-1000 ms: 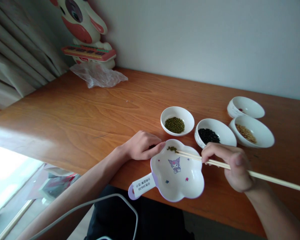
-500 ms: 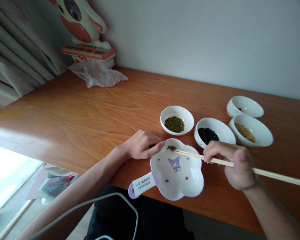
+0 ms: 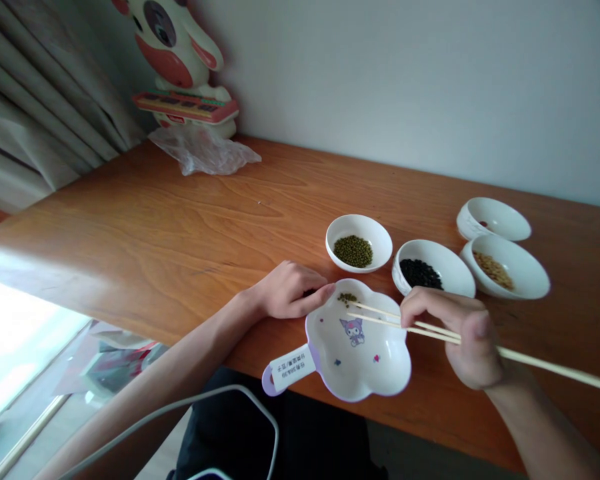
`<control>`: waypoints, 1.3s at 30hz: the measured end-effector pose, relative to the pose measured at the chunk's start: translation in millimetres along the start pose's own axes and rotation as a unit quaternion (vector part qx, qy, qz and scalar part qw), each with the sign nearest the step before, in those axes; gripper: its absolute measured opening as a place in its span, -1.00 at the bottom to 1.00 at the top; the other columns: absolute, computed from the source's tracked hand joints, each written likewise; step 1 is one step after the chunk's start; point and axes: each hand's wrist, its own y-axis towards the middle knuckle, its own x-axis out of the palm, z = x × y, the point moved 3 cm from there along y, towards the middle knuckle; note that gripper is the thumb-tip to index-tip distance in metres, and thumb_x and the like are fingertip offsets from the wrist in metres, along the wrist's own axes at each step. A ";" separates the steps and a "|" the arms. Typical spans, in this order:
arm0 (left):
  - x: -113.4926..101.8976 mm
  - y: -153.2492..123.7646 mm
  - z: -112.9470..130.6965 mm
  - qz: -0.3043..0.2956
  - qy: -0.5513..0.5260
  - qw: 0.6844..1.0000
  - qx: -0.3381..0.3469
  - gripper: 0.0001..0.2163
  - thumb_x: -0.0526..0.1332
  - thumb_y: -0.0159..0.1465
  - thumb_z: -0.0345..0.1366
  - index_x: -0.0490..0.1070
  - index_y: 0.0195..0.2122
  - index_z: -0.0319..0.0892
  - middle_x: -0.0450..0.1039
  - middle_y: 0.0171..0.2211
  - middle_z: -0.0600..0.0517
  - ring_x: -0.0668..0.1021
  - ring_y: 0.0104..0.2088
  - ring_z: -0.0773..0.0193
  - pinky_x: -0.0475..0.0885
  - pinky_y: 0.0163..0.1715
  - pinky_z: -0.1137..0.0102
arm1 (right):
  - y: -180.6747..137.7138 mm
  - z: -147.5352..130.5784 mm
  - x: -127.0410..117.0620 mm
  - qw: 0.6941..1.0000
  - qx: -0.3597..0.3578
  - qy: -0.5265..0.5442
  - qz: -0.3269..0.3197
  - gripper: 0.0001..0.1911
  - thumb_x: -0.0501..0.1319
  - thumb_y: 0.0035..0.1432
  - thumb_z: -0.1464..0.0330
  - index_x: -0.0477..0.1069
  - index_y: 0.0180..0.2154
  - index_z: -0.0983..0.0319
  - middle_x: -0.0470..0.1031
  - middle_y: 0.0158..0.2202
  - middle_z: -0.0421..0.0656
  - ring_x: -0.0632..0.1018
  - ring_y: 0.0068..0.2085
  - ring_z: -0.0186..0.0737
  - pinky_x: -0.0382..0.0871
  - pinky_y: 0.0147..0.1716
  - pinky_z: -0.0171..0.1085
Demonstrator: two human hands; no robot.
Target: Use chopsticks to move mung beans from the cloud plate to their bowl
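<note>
My right hand point(image 3: 473, 341) clasps chopsticks point(image 3: 530, 361) beside greenish bits point(image 3: 347, 299) in the dish point(image 3: 390, 363); whether my left hand point(image 3: 296, 291) grips its rim, I cannot tell. Bowls point(image 3: 379, 241) hold green beans point(image 3: 353, 251), black seeds point(image 3: 420, 274), tan grains point(image 3: 493, 270).

Your left hand point(image 3: 295, 293), right hand point(image 3: 473, 340) and forearms point(image 3: 195, 365) are bare. Black legwear point(image 3: 325, 433) on you, pale cable point(image 3: 237, 388) looping in front.

White, purple-rimmed dish point(image 3: 383, 337)

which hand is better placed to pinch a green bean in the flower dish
Probably the right hand: it holds chopsticks whose parted tips are near the green beans in the flower-shaped dish. The left hand holds no chopsticks and rests at the dish's rim.
</note>
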 end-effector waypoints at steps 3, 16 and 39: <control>-0.2 -0.3 -0.3 0.001 -0.001 1.000 0.001 -0.60 0.01 0.57 -0.21 0.28 -0.46 -0.16 0.39 -0.51 0.07 0.44 -0.49 0.34 0.28 -0.42 0.39 | 0.8 0.7 1.6 1.000 -0.009 -0.005 0.000 -0.25 -0.22 0.44 -0.21 0.51 -0.27 0.14 0.50 -0.34 -0.10 0.47 -0.35 -0.07 0.24 -0.32 -0.09; 1.1 -0.2 -0.9 -0.003 -0.006 1.000 0.006 -0.60 -0.01 0.58 -0.20 0.29 -0.44 -0.15 0.40 -0.49 0.05 0.45 -0.48 0.33 0.30 -0.40 0.38 | 4.8 2.2 4.1 1.000 -0.016 -0.002 0.004 -0.28 -0.22 0.51 -0.10 0.53 -0.29 0.14 0.53 -0.36 -0.12 0.49 -0.35 -0.09 0.26 -0.33 -0.10; 0.3 -0.2 -0.8 -0.001 -0.001 1.000 0.003 -0.59 0.00 0.57 -0.19 0.26 -0.46 -0.15 0.38 -0.50 0.06 0.44 -0.48 0.33 0.29 -0.41 0.39 | 1.9 -7.2 -24.9 0.999 0.015 0.007 0.035 -0.15 -0.23 0.39 -0.28 0.54 -0.40 0.14 0.50 -0.46 -0.11 0.45 -0.42 -0.09 0.26 -0.39 -0.11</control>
